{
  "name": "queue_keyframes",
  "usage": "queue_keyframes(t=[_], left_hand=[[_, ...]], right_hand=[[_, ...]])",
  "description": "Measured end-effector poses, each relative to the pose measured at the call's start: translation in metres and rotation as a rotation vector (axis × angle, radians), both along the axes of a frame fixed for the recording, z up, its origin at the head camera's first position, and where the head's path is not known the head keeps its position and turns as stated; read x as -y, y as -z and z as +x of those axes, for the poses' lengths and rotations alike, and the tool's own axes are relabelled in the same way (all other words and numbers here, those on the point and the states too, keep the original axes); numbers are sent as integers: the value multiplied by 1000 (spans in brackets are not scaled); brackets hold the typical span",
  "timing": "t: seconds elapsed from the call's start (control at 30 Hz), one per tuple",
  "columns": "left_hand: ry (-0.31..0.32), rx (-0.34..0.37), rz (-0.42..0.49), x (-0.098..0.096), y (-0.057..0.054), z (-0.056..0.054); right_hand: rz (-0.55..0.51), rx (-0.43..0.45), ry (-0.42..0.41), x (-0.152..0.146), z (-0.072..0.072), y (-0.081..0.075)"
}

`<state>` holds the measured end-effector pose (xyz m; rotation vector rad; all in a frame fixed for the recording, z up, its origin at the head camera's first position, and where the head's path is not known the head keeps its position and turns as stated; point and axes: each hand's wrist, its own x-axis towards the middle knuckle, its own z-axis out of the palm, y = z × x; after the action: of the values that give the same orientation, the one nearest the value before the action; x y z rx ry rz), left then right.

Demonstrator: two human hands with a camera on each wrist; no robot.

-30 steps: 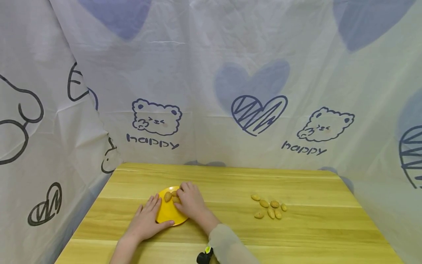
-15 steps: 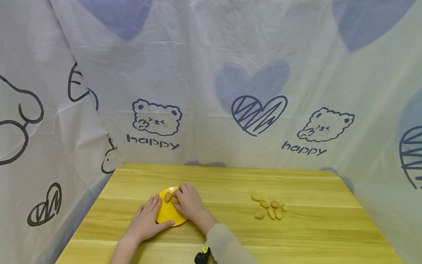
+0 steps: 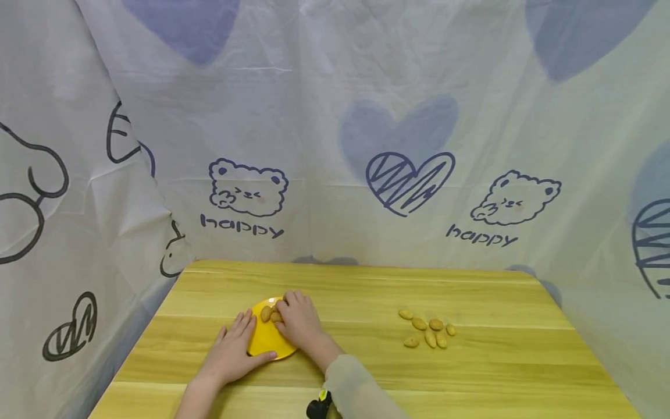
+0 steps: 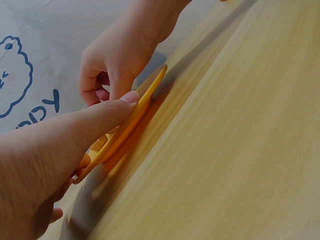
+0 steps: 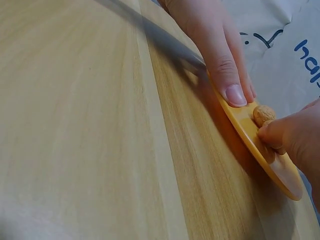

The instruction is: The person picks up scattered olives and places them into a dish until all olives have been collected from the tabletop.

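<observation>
A shallow yellow plate [image 3: 267, 342] lies on the left part of the table. At its left and near rim rests my left hand [image 3: 229, 350], fingers spread straight and the thumb across the edge. My right hand [image 3: 300, 319] bends over the plate's far right side, its thumb and fingertips curled round a tan, oval nut [image 3: 276, 317]. Another rough-skinned nut [image 5: 264, 114] sits close beside the thumb in the right wrist view. My right fingers hide part of the nuts on the plate.
Several more tan nuts [image 3: 430, 338] lie loosely grouped on the wooden table [image 3: 502, 372] to the right. A printed white cloth [image 3: 324, 233] hangs behind the table's far edge. Something small and black [image 3: 318, 405] shows beside the right sleeve.
My right hand has shifted slightly left over the plate, its forearm moving left too. My left hand and the nuts on the table stay in place.
</observation>
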<state>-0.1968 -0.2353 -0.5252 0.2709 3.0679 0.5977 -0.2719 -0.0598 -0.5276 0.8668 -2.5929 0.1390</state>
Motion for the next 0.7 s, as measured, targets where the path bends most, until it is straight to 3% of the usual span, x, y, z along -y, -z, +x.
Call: queue_keyframes(t=[0.7], left_hand=[[0, -32, -3, 0, 2, 0]], right_hand=[[-77, -34, -13, -16, 6, -5]])
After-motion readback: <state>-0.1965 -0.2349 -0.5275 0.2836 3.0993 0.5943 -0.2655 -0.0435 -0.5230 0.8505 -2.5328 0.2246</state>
